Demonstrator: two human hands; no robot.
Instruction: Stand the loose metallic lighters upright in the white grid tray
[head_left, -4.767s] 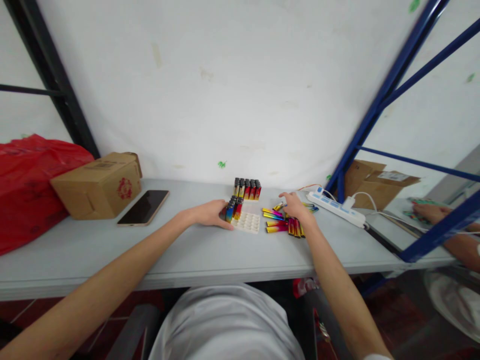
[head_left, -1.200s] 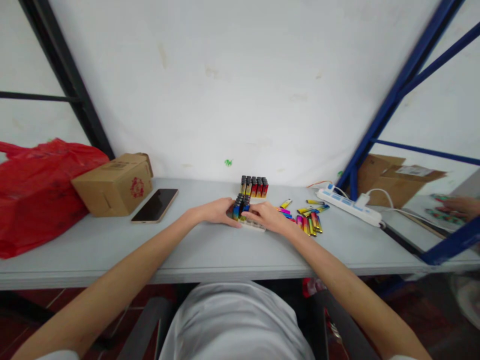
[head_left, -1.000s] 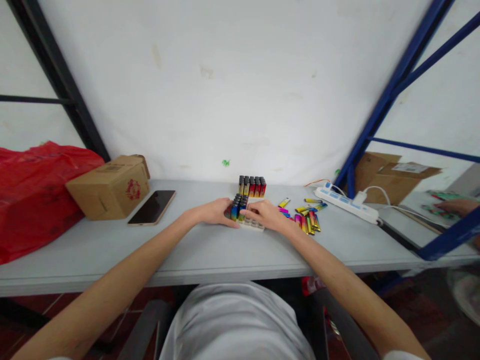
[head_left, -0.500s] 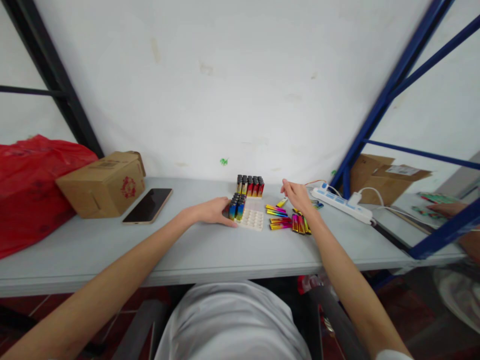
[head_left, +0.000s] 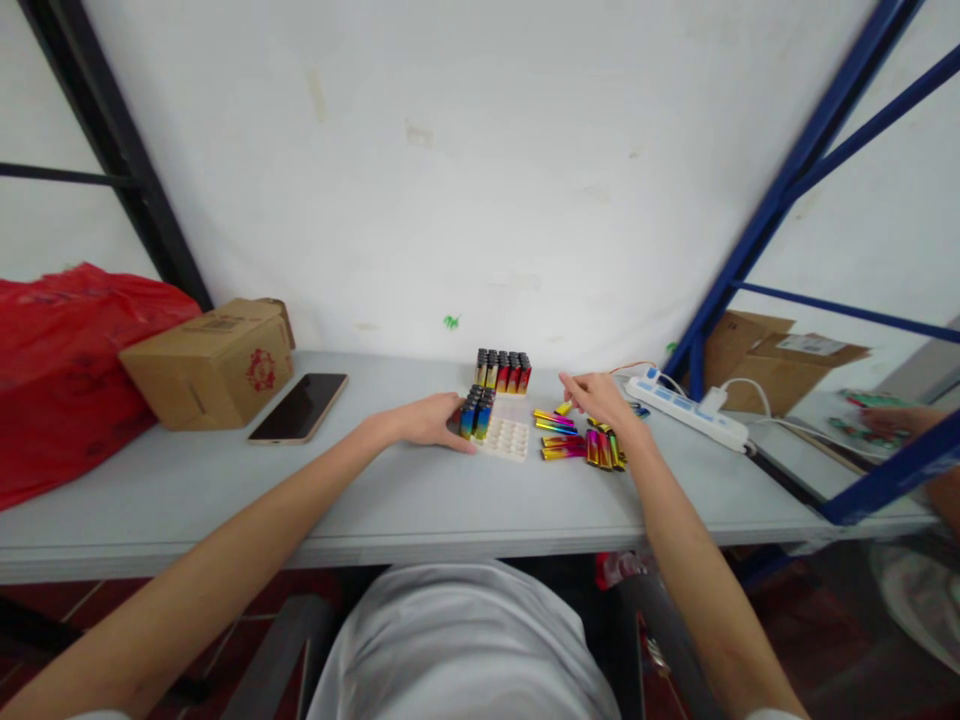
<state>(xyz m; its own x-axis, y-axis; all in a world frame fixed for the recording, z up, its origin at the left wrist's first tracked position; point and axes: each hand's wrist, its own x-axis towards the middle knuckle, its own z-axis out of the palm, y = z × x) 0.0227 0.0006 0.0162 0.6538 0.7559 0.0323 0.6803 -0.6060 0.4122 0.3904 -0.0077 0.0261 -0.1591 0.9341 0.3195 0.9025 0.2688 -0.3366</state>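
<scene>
My left hand (head_left: 431,420) curves round the left side of a small group of blue-and-gold lighters (head_left: 476,418) with black tops. Its thumb and fingers are apart, and the thumb rests along the near left edge of a white tray (head_left: 506,437) with round hollows. The blue lighters stand upright at the left of this tray. My right hand (head_left: 600,395) is closed, fingertips down on a yellow lighter (head_left: 562,408), of which only one end shows. Loose shiny lighters (head_left: 562,445) in yellow, pink and blue lie below and beside that hand.
Upright red and gold lighters (head_left: 504,372) stand behind the tray. A power strip (head_left: 686,412) with cables lies right, by a blue frame (head_left: 697,365). A phone (head_left: 300,408), a cardboard box (head_left: 214,365) and a red bag (head_left: 75,385) sit left. Another person's hand (head_left: 892,420) shows far right.
My right hand has come down slightly onto the yellow lighter, covering more of it. My left hand stays by the blue lighters. The whole view has shifted a little.
</scene>
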